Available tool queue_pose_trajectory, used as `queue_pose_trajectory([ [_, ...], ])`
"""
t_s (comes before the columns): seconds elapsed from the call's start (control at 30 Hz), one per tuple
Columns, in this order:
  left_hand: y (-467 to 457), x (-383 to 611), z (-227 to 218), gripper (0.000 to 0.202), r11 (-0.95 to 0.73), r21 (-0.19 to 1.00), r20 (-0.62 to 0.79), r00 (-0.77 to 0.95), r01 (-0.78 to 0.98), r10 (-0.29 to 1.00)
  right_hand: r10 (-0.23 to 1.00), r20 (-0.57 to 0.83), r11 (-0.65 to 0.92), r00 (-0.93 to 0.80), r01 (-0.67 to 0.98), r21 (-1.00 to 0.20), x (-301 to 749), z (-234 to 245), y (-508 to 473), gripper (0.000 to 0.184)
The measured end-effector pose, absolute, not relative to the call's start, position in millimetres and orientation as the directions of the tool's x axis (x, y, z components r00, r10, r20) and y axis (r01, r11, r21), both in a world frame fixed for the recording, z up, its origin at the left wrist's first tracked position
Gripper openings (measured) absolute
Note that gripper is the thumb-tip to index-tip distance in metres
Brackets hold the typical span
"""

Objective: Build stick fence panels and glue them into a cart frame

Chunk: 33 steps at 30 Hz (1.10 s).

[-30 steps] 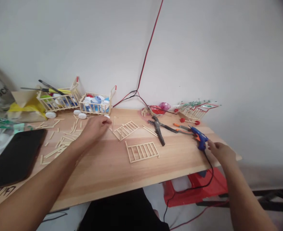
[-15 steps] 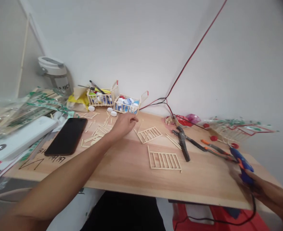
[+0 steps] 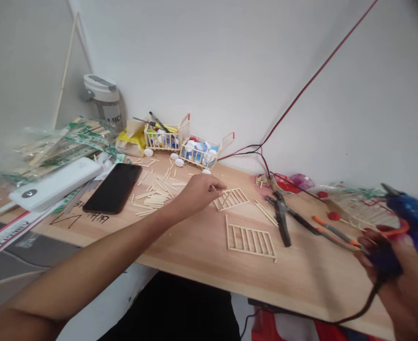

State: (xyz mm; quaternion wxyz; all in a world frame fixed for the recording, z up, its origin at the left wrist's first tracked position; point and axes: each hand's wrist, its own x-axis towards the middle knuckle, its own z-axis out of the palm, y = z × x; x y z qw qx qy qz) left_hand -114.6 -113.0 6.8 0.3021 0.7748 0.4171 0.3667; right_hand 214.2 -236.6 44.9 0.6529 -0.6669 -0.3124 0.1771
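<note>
Blue glue gun (image 3: 415,215), blurred, is up above the tabletop (image 3: 202,248), at three o'clock if you centre a clock on the flat ladder-like stick frame (image 3: 250,240). From where I'm watching, the right hand (image 3: 404,279) is wrapped around its handle, the nozzle aimed toward ten or eleven o'clock and a black cable (image 3: 363,308) trailing from the grip. The two hands are well apart.

Up at ten to eleven o'clock, the left hand (image 3: 202,192) has its fingers curled beside a second stick frame (image 3: 234,199); I can't tell whether the fingertips are pinching any of it.

Two thin sticks (image 3: 266,213) lie just off the flat frame toward one o'clock, with dark pliers (image 3: 283,222) at two and orange-handled pliers (image 3: 337,237) at three, between that frame and the gun. Loose sticks (image 3: 157,196) are scattered at ten o'clock, a dark phone (image 3: 113,189) farther out beyond them, then a white power bank (image 3: 59,184). Against the wall toward eleven stand two little stick carts on white wheels: the nearer cart (image 3: 195,162) heaped with bottle caps (image 3: 204,147), the farther cart (image 3: 162,147) with pens across its top.
</note>
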Motion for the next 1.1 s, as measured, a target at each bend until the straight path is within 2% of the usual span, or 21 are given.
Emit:
queue_pose_trajectory([
  [0.1,-121,-109,-4,0.021,-0.416,0.805,0.290,0.332,0.423,0.898,0.751,0.063,0.085,0.657,-0.001,-0.996,177,49,-226,0.052],
  [0.2,-125,-100,-13,0.024,-0.362,0.848,0.270,0.273,0.386,0.923,0.851,0.023,0.081,0.525,-0.088,-0.993,154,47,-220,0.048],
  [0.3,-127,-91,-17,0.019,-0.352,0.873,0.277,0.251,0.338,0.928,0.898,-0.006,0.038,0.439,-0.091,-0.995,143,44,-216,0.039],
  [0.4,-127,-86,-18,0.009,-0.376,0.869,0.293,0.277,0.322,0.915,0.931,0.009,0.020,0.366,-0.026,-0.999,139,43,-213,0.036],
  [0.47,-128,-84,-17,0.010,-0.381,0.862,0.300,0.269,0.335,0.915,0.945,0.014,0.012,0.327,0.009,-1.000,140,42,-210,0.036],
  [0.57,-130,-83,-19,0.012,-0.377,0.854,0.298,0.256,0.360,0.920,0.952,0.005,-0.034,0.307,0.122,-0.992,145,39,-208,0.035],
  [0.7,-132,-82,-21,0.012,-0.373,0.854,0.287,0.271,0.364,0.919,0.979,0.049,-0.033,0.197,0.393,-0.919,152,38,-209,0.034],
  [0.9,-131,-84,-19,0.013,-0.377,0.852,0.279,0.295,0.364,0.914,0.991,0.125,0.051,0.049,0.722,-0.690,144,52,-205,0.043],
  [1.1,-130,-86,-20,0.015,-0.380,0.846,0.279,0.298,0.374,0.913,0.972,0.228,0.151,-0.049,0.877,-0.456,139,61,-198,0.043],
])
